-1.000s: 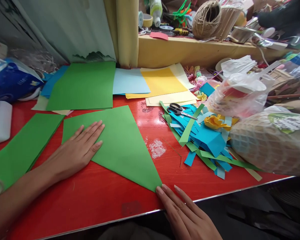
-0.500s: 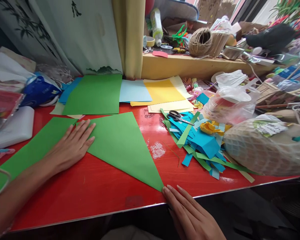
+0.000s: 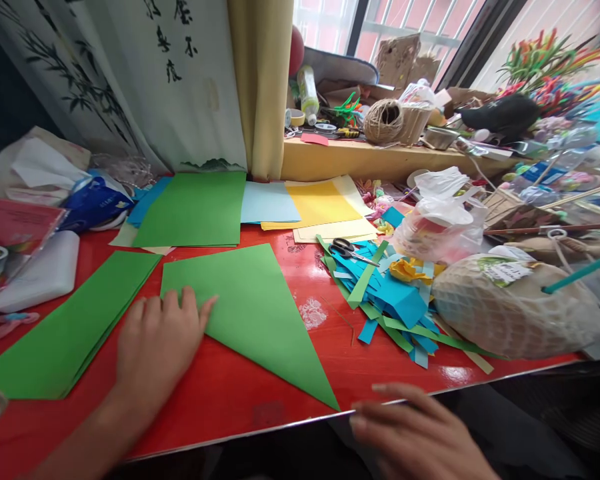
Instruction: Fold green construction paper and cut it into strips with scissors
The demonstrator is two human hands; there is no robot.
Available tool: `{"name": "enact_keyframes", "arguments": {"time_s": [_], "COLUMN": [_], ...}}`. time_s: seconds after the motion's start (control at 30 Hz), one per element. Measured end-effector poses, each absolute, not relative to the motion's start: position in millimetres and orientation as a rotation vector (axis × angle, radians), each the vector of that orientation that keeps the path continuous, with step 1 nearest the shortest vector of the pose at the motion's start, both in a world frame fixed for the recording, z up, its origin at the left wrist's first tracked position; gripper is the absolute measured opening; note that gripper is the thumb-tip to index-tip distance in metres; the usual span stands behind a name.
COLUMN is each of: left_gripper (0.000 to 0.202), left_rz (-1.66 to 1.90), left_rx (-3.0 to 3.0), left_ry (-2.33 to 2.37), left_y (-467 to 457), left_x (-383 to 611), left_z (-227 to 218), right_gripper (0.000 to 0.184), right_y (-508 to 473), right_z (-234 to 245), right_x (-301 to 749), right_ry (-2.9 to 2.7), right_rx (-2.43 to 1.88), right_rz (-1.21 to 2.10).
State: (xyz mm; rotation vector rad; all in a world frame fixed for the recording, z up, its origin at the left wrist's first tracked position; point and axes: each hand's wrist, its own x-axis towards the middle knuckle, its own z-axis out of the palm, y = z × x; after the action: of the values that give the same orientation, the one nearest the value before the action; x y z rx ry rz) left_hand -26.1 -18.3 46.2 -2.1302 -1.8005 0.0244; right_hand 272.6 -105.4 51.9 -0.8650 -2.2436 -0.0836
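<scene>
A green sheet of paper [image 3: 260, 307], folded into a pointed shape, lies on the red table [image 3: 220, 400] with its tip at the front edge. My left hand [image 3: 163, 340] rests on its left corner, palm down, thumb out to the side and fingers slightly bent. Just beyond the tip, my right hand [image 3: 420, 430] hovers over the table edge, fingers stretched and slightly blurred, holding nothing visible. To the left of my left hand lies a long folded green paper strip [image 3: 85, 327].
Behind are green sheets [image 3: 195, 210], light blue paper [image 3: 270, 202] and yellow paper [image 3: 325, 203]. Black-handled scissors [image 3: 347, 249] sit on blue and green paper scraps [image 3: 395, 287]. At right stands a net-wrapped coconut-like object [image 3: 510, 307] with a teal straw. A white plastic bag [image 3: 440, 213] is behind it.
My left hand has moved right and nearer, off the green strip and onto the folded sheet's corner. My right hand has lifted away from the tip towards the right. The view has tilted up.
</scene>
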Motion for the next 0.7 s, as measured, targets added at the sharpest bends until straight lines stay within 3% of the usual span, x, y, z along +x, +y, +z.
{"name": "enact_keyframes", "arguments": {"time_s": [0.13,0.27,0.5,0.7], "left_gripper": [0.062,0.062,0.061,0.047], "left_rz": [0.024,-0.121,-0.160,-0.149], "left_rx": [-2.207,-2.379,-2.949,-2.542], "left_ry": [-1.704,-1.652,-1.617,-2.048], "left_y": [-26.7,-17.2,19.6,23.5], "left_x": [-12.0,-34.0,-68.2,-45.1], "left_z": [25.4,-0.2,12.0,36.4], "right_gripper": [0.023,0.034,0.026,0.032], "right_y": [-29.4,70.7,134.3,116.4], "right_z": [79.0,75.2,48.6,73.4], "right_x": [282.2,292.9,289.5,271.6], "right_ry": [-2.167,-2.414,-2.488,-2.371], "right_rx": [-1.303,-1.954,-2.087,-1.948], "right_rz": [-0.045,-0.043,-0.086,-0.343]}}
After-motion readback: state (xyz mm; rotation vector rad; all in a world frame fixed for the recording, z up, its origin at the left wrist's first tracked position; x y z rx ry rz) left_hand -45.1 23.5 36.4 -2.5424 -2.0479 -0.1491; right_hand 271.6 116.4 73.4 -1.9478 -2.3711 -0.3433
